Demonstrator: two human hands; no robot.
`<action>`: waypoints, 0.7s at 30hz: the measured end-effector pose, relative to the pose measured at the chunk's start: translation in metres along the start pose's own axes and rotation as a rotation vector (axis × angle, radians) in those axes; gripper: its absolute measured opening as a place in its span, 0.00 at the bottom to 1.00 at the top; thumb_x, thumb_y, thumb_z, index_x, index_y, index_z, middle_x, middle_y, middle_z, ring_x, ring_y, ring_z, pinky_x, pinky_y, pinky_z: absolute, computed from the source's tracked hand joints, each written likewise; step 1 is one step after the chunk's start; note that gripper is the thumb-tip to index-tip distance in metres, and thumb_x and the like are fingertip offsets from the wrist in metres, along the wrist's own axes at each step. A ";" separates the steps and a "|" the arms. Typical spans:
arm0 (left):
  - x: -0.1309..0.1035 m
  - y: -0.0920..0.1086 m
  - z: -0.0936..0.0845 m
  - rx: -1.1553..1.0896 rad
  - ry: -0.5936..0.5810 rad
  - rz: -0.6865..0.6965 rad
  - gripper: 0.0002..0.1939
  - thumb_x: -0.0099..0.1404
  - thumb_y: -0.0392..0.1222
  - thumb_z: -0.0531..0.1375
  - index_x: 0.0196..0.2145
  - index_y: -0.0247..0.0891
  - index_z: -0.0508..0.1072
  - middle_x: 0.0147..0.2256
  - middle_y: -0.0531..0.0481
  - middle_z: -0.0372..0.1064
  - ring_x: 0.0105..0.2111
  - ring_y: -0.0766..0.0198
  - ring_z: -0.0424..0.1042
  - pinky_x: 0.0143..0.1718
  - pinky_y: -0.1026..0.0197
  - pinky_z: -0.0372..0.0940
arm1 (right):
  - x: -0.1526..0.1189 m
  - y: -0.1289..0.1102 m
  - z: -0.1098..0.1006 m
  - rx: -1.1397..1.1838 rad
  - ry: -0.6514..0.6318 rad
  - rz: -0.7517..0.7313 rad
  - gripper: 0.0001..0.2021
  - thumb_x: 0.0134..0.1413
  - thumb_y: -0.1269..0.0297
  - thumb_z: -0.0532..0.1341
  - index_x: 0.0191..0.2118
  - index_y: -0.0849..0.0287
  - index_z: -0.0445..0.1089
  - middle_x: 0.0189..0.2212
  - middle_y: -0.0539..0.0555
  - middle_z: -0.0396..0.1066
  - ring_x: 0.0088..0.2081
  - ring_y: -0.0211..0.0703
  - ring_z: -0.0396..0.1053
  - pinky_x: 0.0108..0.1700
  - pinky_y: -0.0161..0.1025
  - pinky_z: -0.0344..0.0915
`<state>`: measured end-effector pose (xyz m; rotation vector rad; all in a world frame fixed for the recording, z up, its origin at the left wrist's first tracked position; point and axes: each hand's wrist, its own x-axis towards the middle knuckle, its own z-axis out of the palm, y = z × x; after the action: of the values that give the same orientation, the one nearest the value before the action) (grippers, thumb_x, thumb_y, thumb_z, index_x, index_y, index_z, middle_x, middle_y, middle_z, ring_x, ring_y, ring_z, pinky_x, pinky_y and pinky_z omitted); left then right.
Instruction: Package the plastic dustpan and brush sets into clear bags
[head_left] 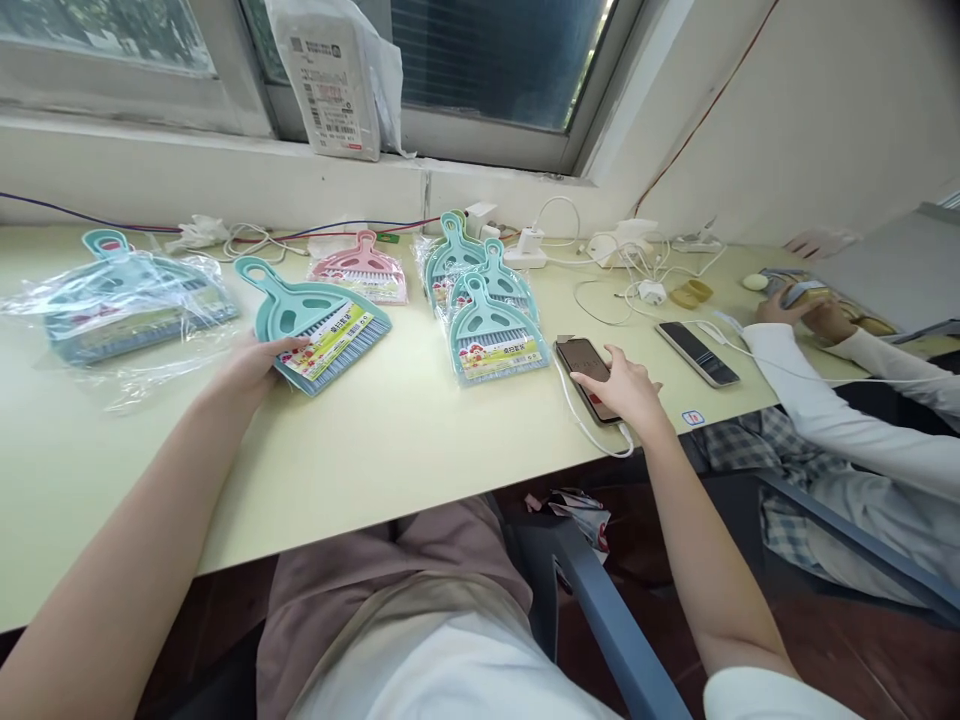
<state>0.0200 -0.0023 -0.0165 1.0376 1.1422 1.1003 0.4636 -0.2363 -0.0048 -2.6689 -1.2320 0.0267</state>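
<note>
My left hand (255, 366) grips the lower left edge of a teal dustpan and brush set (322, 325) with a yellow-green label, its handle pointing up and left. Over on the right, my right hand (627, 390) has thumb and fingers spread across a phone (588, 380) that lies on the table with a white cable plugged in. Between my hands sits a group of teal sets, the front one (499, 340) in clear wrap. A pink set (361, 268) lies behind. More teal sets (135, 300) in loose clear plastic rest at the far left.
Another phone (697, 353) lies right of my right hand. White chargers and tangled cables (651, 290) run along the wall. A person in white sleeves (810, 400) sits at the right, hands on an object. A wrapped package (334, 90) stands on the windowsill.
</note>
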 end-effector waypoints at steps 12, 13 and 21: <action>0.000 0.001 0.000 0.019 -0.013 -0.017 0.37 0.41 0.26 0.69 0.50 0.40 0.66 0.32 0.54 0.75 0.29 0.64 0.74 0.29 0.64 0.72 | -0.006 -0.017 0.006 -0.077 0.042 0.048 0.40 0.52 0.40 0.58 0.64 0.59 0.50 0.53 0.71 0.66 0.57 0.66 0.57 0.52 0.64 0.55; 0.000 0.001 0.000 0.018 -0.014 -0.015 0.37 0.41 0.26 0.69 0.50 0.40 0.65 0.32 0.54 0.75 0.29 0.64 0.74 0.29 0.64 0.72 | -0.006 -0.017 0.005 -0.074 0.041 0.050 0.39 0.52 0.41 0.58 0.64 0.59 0.51 0.52 0.71 0.66 0.56 0.66 0.58 0.51 0.63 0.56; -0.001 0.001 0.001 0.030 -0.002 -0.015 0.37 0.44 0.25 0.68 0.52 0.38 0.64 0.31 0.52 0.76 0.29 0.64 0.74 0.28 0.64 0.72 | -0.004 -0.011 0.016 -0.060 0.137 0.038 0.34 0.51 0.42 0.59 0.57 0.61 0.56 0.51 0.69 0.67 0.56 0.64 0.58 0.57 0.63 0.47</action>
<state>0.0212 -0.0030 -0.0154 1.0519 1.1656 1.0731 0.4515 -0.2298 -0.0188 -2.6932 -1.1581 -0.1867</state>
